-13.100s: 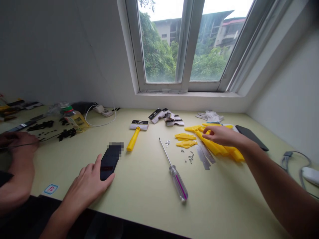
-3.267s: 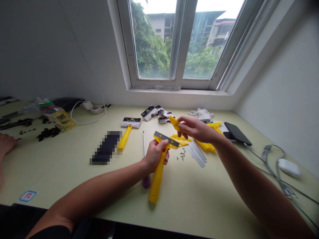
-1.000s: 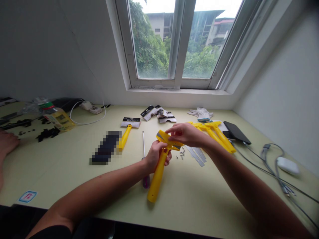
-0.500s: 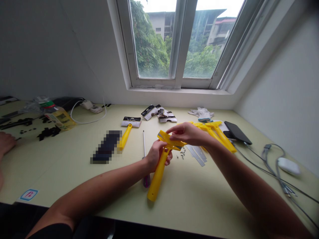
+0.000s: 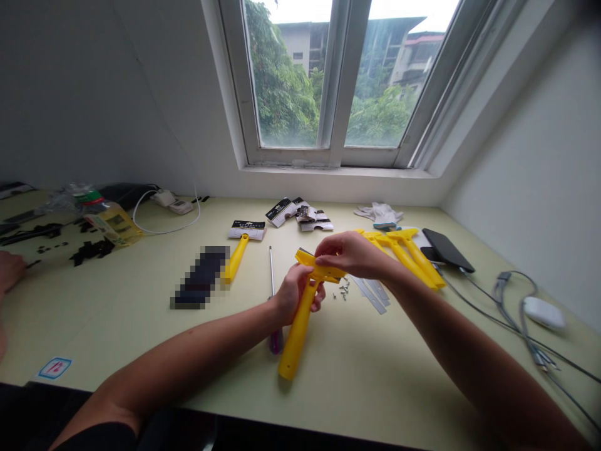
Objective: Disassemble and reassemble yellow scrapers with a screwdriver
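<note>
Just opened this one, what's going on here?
A person at a pale green desk grips the handle of a yellow plastic scraper in their left hand, while their right hand holds the scraper's head. Loose metal blades and small screws lie just beyond, with more yellow scrapers further right. A co-worker's hand shows at the far left edge, near black parts.
</note>
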`<state>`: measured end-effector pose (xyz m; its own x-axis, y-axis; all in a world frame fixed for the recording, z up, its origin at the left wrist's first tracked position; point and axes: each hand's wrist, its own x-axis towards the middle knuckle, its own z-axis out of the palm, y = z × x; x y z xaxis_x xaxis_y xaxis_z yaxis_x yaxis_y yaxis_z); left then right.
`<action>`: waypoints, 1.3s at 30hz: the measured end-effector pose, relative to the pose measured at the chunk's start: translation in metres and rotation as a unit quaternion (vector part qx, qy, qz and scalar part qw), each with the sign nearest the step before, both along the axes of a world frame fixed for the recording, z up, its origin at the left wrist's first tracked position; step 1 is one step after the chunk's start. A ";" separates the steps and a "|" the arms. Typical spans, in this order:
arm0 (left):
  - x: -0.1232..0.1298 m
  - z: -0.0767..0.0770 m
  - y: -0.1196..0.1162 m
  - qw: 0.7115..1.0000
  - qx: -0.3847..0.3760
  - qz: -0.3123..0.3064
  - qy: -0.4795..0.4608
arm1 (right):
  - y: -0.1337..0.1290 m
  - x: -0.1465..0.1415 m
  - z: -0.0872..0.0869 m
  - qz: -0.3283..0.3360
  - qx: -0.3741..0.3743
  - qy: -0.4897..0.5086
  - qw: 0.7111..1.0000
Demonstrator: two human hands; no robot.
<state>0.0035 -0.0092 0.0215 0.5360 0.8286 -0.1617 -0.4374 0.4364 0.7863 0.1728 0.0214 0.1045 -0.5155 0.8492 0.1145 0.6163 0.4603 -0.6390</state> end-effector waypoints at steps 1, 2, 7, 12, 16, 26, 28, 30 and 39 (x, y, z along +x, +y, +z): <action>0.000 0.000 0.000 1.000 -0.001 0.001 -0.001 | 0.000 0.000 0.000 0.004 -0.007 0.009 1.000; 0.000 -0.001 0.000 1.000 -0.002 0.002 -0.003 | 0.000 0.000 0.000 0.008 -0.016 0.018 1.000; 0.000 -0.002 0.000 1.000 -0.007 -0.006 -0.005 | 0.000 -0.001 0.000 0.012 -0.035 0.033 0.999; 0.000 -0.001 0.000 1.000 -0.010 -0.007 -0.001 | 0.000 -0.002 -0.001 0.006 -0.004 -0.011 1.000; 0.001 0.002 -0.002 1.000 0.025 0.004 -0.001 | 0.000 -0.003 -0.003 0.003 0.061 -0.057 0.997; 0.002 0.002 -0.002 0.999 0.053 0.002 -0.005 | 0.006 0.003 -0.006 0.020 -0.079 0.019 0.996; 0.002 0.002 -0.003 0.998 0.060 0.000 -0.004 | 0.006 0.002 -0.005 0.029 -0.098 0.037 0.994; 0.002 0.002 -0.004 0.998 0.066 0.004 0.001 | 0.006 0.001 -0.004 0.029 -0.100 0.052 0.993; 0.003 0.004 -0.007 0.994 0.102 0.005 0.025 | 0.009 0.005 -0.009 0.050 -0.192 0.098 0.975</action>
